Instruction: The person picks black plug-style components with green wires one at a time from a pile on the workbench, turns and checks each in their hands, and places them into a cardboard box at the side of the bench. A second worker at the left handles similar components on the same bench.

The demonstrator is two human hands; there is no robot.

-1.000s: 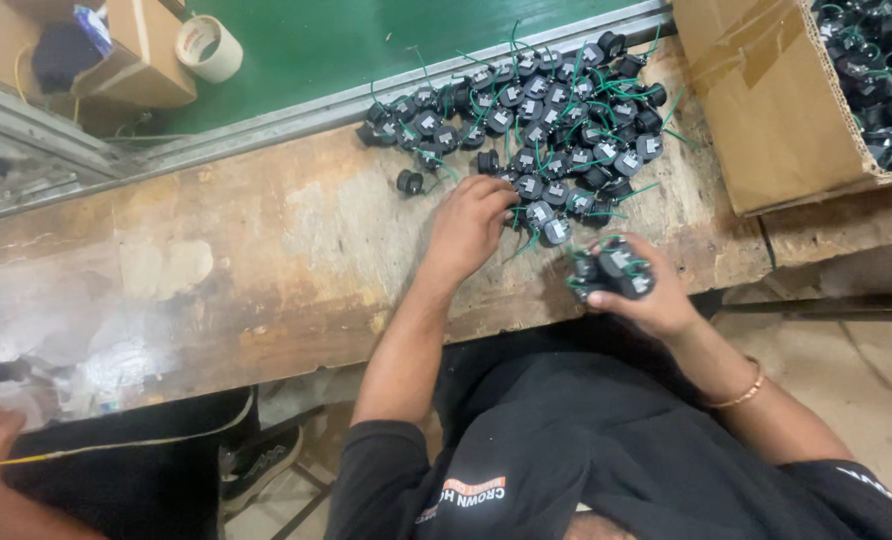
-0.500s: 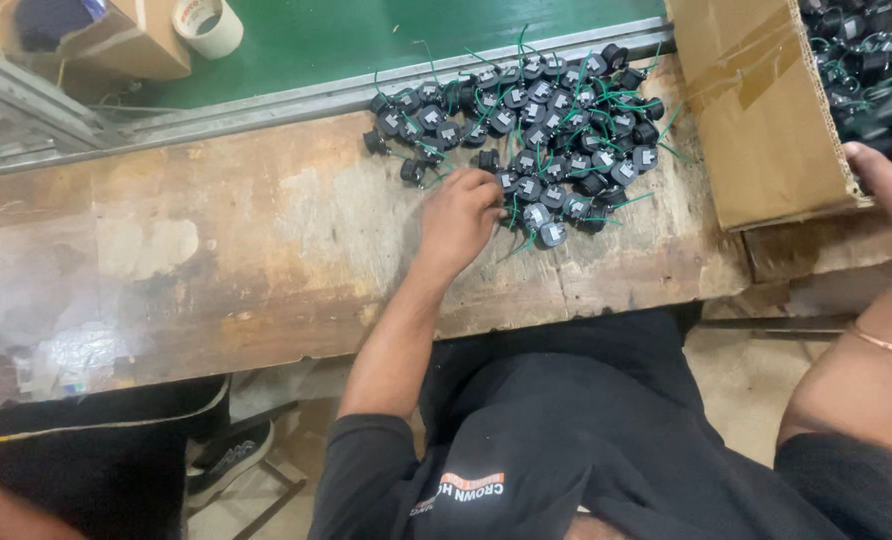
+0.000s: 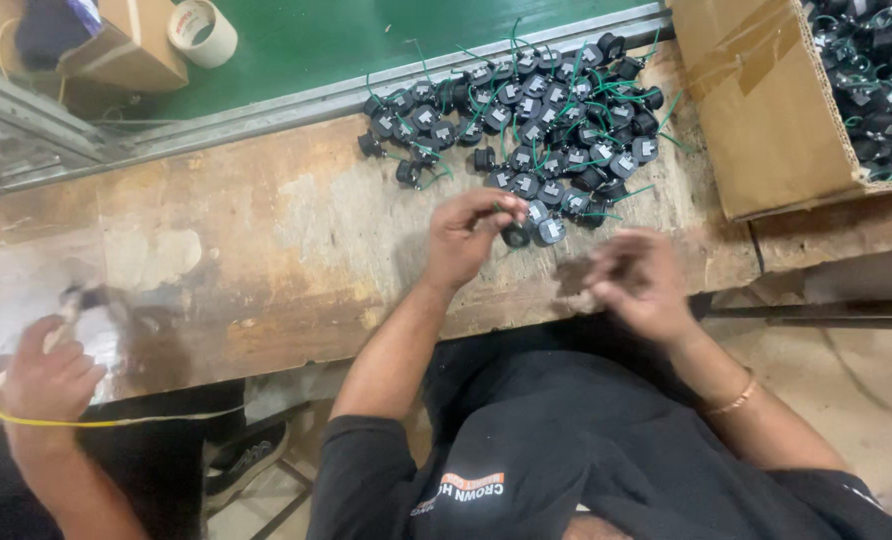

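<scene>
Worn wooden counter [image 3: 266, 240] carries your work: your left hand [image 3: 471, 240] pinches one small black round part [image 3: 515, 236] off the near edge of the green-wired pile [image 3: 536, 130], perhaps kept loose for picking, while your blurred right hand [image 3: 636, 285] hovers, grip unclear.

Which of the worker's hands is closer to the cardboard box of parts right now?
The right hand. It hovers empty and blurred just below-left of the cardboard box; the left hand is farther left, at the pile of black parts.
</scene>
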